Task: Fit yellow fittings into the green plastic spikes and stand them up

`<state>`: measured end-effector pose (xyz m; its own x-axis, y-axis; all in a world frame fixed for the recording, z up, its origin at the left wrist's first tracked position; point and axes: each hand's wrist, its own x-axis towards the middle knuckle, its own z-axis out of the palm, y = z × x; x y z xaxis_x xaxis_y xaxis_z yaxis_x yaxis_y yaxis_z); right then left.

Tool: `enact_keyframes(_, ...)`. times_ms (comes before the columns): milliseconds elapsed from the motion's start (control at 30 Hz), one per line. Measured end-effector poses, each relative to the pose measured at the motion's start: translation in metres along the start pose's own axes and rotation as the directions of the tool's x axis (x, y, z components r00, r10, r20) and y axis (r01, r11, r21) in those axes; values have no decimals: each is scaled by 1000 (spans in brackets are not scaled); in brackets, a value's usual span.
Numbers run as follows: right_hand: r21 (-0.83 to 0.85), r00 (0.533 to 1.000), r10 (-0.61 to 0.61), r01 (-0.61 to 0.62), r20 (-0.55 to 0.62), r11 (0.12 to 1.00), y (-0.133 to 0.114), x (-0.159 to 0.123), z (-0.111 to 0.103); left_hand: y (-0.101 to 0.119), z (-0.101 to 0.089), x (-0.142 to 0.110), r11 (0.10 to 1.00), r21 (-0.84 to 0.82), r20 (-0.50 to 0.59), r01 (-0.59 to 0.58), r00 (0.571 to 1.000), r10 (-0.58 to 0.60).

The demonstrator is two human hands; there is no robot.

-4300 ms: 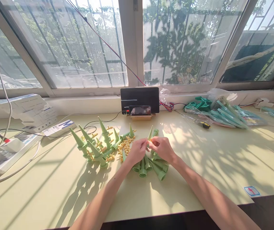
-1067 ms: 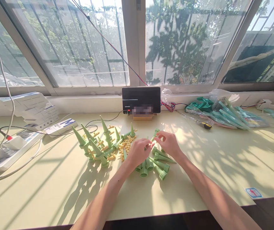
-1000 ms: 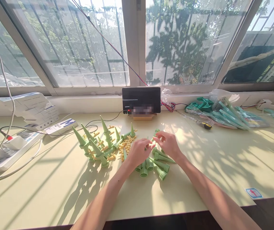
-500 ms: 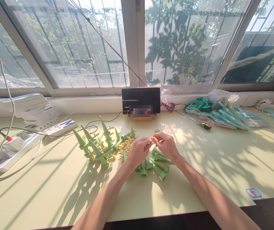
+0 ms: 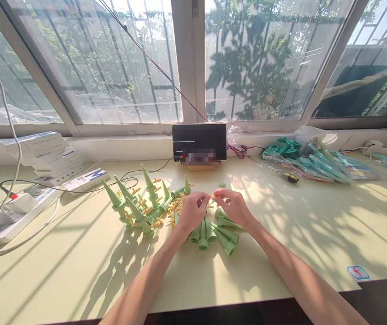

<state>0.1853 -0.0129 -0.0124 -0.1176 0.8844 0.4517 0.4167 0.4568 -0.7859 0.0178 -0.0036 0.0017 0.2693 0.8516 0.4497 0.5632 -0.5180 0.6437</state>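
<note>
My left hand (image 5: 195, 208) and my right hand (image 5: 233, 206) are pinched with their fingertips close together above the table. At the right fingertips shows a tiny yellow piece; what the left fingers hold, if anything, is too small to make out. Under and in front of the hands lie several loose green hollow cones (image 5: 202, 243), their open ends toward me. A pile of small yellow plastic pieces (image 5: 173, 206) lies left of my left hand, partly hidden by it. Farther left, green spikes with yellow side pieces (image 5: 141, 216) stand upright. A small green cap (image 5: 221, 185) sits beyond my right hand.
A black screen (image 5: 199, 140) stands at the window. On the left are white boxes (image 5: 44, 155) and a power strip (image 5: 20, 221) with cables. Plastic-wrapped green pieces (image 5: 322, 162) and a black-yellow tool (image 5: 291, 178) lie at the back right. The table's front edge runs below my arms.
My left hand has drawn slightly left, and a small gap has opened between the fingertips of both hands. The cones and the standing spikes have stayed put.
</note>
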Motion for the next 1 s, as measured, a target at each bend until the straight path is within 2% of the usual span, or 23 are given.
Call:
enact_keyframes(233,68,995,55,-49,-84,997,-3,1,-1,-2,0,1,999,-22,-62,38,997,-40)
enact_keyframes(367,64,994,52,-46,-99,997,-3,1,-2,-4,0,2,998,29,-85,57,995,-55)
enact_keyframes(533,12,991,38,-37,-128,999,-2,2,-2,-10,2,-1,978,201,-29,55,998,-51)
enact_keyframes(733,-48,987,18,-26,-158,999,0,3,-2,-13,6,-5,907,418,77,61,992,-102)
enact_keyframes(867,-40,984,35,-42,-177,998,3,3,-2,-16,9,-6,905,423,113,42,989,-98)
enact_keyframes(1000,-49,984,25,-34,-176,998,5,3,-1,-18,10,-6,925,378,102,45,991,-90)
